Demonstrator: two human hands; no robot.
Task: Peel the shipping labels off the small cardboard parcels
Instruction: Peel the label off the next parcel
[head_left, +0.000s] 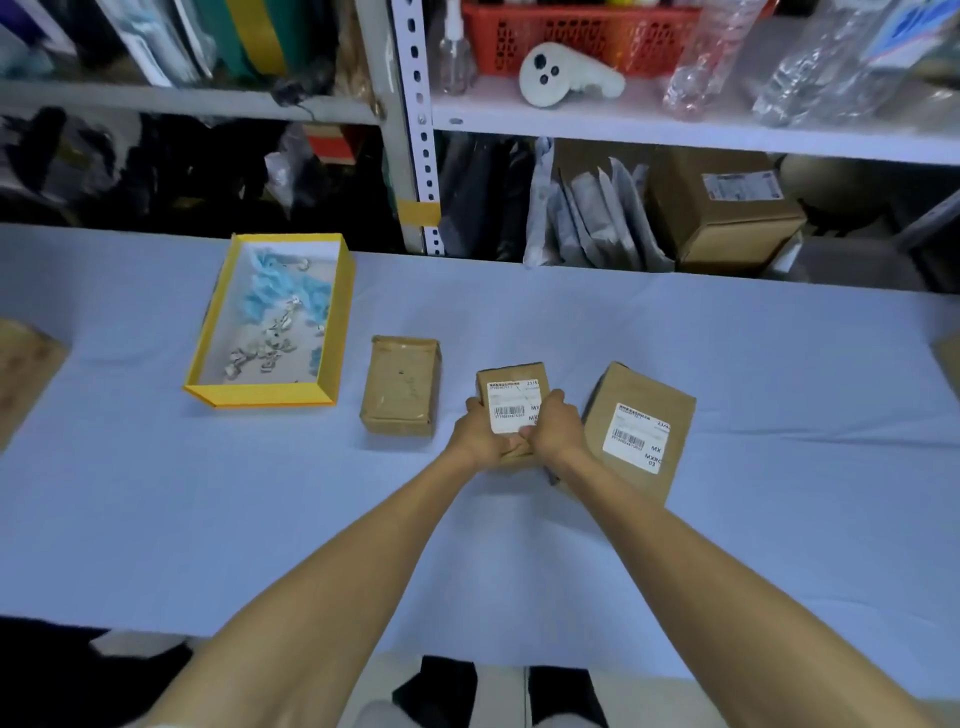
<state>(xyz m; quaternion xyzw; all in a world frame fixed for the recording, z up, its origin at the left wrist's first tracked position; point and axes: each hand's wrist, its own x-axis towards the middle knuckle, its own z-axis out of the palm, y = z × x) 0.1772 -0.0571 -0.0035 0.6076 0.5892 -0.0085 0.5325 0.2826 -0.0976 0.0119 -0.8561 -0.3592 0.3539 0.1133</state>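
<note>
**Cardboard parcels: three on the table, two labelled**

Cardboard middle parcel (511, 387) gripped from both sides: left hand (480, 434) on its left edge, right hand (556, 428) on its right, fingers closed around it. One white label (511, 410) on top, flat. To the right, just beside: a second, larger parcel (641, 431), one label (636, 436). To the left: a third parcel (401, 384), bare. Farther left on the blue tablecloth (727, 338): one yellow tray (272, 322) of small scraps.
</note>
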